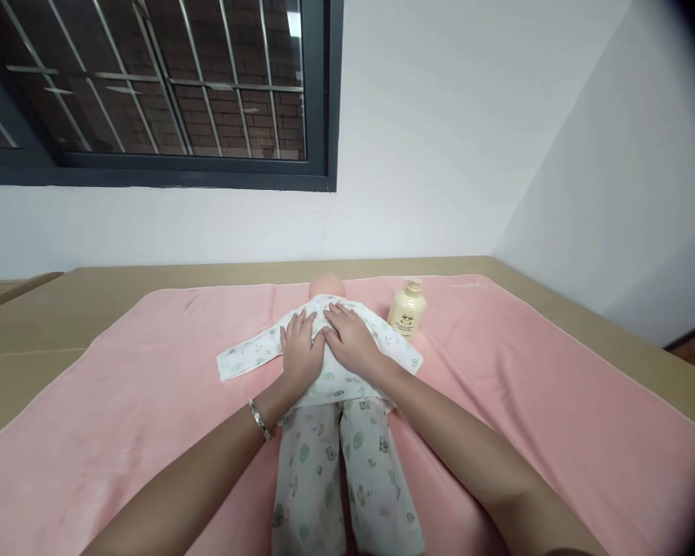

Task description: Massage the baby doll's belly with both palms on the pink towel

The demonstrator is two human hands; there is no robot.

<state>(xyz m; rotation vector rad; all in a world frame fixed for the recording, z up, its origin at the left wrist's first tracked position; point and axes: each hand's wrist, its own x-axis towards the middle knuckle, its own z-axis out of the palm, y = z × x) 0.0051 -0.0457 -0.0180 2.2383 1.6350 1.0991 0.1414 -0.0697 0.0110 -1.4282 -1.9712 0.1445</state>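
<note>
A baby doll (327,286) lies on a pink sheet, its bald head pointing away from me and no face showing. It wears a white printed top (339,386) with long sleeves and matching printed trousers (313,479). My left hand (302,347) rests flat on the left of the top, fingers spread, with a silver bracelet at the wrist. Flat on the upper right of the top lies my right hand (350,336), its fingers extended. The two thumbs meet or nearly meet in the middle. Neither hand grips anything.
A pale yellow pump bottle (407,309) stands right of the doll, near its sleeve. The pink sheet (167,401) covers most of a tan surface (40,324). Behind rises a white wall (428,154) with a dark-framed, barred window (327,100) at upper left.
</note>
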